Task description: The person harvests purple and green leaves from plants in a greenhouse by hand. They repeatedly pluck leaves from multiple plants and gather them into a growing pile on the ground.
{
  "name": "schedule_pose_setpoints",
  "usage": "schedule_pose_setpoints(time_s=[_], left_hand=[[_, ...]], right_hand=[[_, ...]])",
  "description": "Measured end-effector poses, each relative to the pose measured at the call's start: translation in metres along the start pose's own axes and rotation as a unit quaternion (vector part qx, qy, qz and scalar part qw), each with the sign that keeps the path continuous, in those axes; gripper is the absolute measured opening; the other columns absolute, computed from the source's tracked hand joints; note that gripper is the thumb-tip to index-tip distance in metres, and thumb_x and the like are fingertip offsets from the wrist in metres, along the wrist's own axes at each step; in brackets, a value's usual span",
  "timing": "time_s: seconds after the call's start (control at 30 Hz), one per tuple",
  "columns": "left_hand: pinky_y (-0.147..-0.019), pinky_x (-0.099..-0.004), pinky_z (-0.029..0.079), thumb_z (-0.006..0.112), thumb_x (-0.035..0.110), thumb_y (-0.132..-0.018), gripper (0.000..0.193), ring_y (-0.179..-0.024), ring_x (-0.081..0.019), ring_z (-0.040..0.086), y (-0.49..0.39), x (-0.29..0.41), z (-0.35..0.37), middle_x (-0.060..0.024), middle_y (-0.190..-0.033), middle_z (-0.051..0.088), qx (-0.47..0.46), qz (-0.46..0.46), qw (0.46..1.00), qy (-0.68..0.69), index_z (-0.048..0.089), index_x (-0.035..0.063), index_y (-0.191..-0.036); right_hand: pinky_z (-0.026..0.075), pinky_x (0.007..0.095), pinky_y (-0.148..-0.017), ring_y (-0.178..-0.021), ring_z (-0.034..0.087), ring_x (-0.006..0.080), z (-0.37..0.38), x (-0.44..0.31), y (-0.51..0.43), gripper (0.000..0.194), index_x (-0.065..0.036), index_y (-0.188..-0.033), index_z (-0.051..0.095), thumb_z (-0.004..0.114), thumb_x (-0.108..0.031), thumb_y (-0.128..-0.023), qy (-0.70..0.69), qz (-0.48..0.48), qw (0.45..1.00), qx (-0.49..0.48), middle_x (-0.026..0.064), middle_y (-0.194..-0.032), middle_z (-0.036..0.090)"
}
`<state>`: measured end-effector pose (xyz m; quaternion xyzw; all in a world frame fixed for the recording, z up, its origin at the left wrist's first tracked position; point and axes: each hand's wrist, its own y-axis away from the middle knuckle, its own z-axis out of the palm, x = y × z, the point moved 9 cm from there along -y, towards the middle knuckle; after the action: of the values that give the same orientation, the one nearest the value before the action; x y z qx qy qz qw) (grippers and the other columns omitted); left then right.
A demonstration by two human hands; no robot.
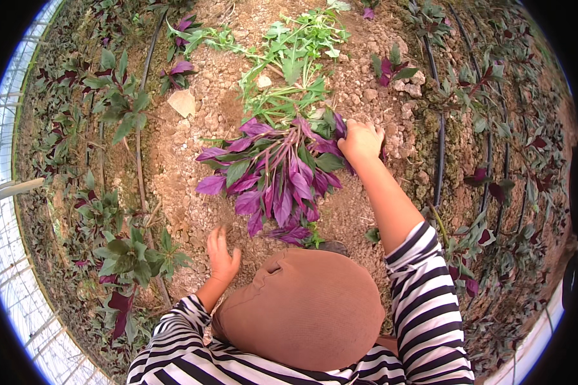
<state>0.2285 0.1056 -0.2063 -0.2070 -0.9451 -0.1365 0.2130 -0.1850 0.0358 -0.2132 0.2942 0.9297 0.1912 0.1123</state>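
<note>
A bunch of cut leafy stems (282, 168) with purple leaf undersides and some green faces lies on the bare soil before me. Its leaves fan mostly towards me and to the left. At the right edge of this bunch, my right hand (363, 142) touches the leaves; its fingertips are partly hidden, so a grip cannot be made out. My left hand (221, 255) hovers near the soil at the lower left of the bunch, fingers spread and holding nothing. Beyond the bunch, pulled green weeds (294, 57) with jagged leaves lie in a loose heap.
Rows of growing purple-green plants (125, 260) flank the soil path (197, 159). Black drip hoses (440, 154) run along both sides. A flat pale stone (182, 103) lies at left. Brown fabric (303, 308) bulges between my arms. A translucent greenhouse wall (9, 144) curves along the left.
</note>
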Motion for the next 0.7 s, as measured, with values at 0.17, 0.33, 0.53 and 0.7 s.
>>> schedule_pose_setpoints(time_s=[0.17, 0.33, 0.53, 0.7], left_hand=[[-0.099, -0.0460, 0.026, 0.055, 0.008, -0.072, 0.051, -0.115, -0.0363, 0.035, -0.039, 0.036, -0.071, -0.0206, -0.125, 0.040, 0.133, 0.041, 0.988, -0.062, 0.047, 0.0007, -0.122], [-0.090, -0.0381, 0.036, 0.058, 0.009, -0.078, 0.032, -0.099, -0.0293, 0.049, -0.150, 0.124, -0.117, -0.0130, -0.103, 0.058, 0.199, 0.158, 0.967, 0.032, 0.058, 0.0017, -0.109], [-0.079, -0.0383, 0.041, 0.071, 0.033, -0.069, 0.039, -0.087, -0.0290, 0.051, -0.192, 0.145, -0.078, -0.0105, -0.088, 0.057, 0.044, 0.120, 0.992, 0.018, 0.061, 0.0043, -0.094], [-0.078, -0.0390, 0.039, 0.072, 0.031, -0.065, 0.035, -0.091, -0.0278, 0.049, -0.189, 0.166, -0.048, -0.0077, -0.086, 0.054, 0.067, 0.192, 0.978, -0.038, 0.059, 0.0063, -0.086]], right_hand=[[0.037, 0.0412, -0.090, -0.102, 0.050, 0.0301, -0.030, 0.020, 0.023, 0.037, -0.006, -0.100, 0.057, 0.062, -0.023, -0.068, -0.158, -0.015, 0.972, 0.175, 0.0123, -0.100, 0.059], [0.043, 0.0290, -0.085, -0.089, 0.059, 0.0205, -0.037, 0.015, 0.045, 0.036, -0.002, -0.108, 0.054, 0.058, -0.008, -0.073, -0.576, -0.030, 0.813, 0.075, 0.0109, -0.098, 0.062], [0.041, 0.0269, -0.089, -0.097, 0.055, 0.0152, -0.022, 0.007, 0.088, 0.044, 0.008, -0.118, 0.042, 0.055, 0.001, -0.077, -0.640, -0.016, 0.768, -0.003, 0.0122, -0.106, 0.059], [0.041, 0.0276, -0.089, -0.098, 0.055, 0.0154, -0.004, 0.018, 0.102, 0.045, 0.008, -0.121, 0.040, 0.056, 0.001, -0.079, -0.641, 0.011, 0.768, 0.008, 0.0120, -0.109, 0.058]])
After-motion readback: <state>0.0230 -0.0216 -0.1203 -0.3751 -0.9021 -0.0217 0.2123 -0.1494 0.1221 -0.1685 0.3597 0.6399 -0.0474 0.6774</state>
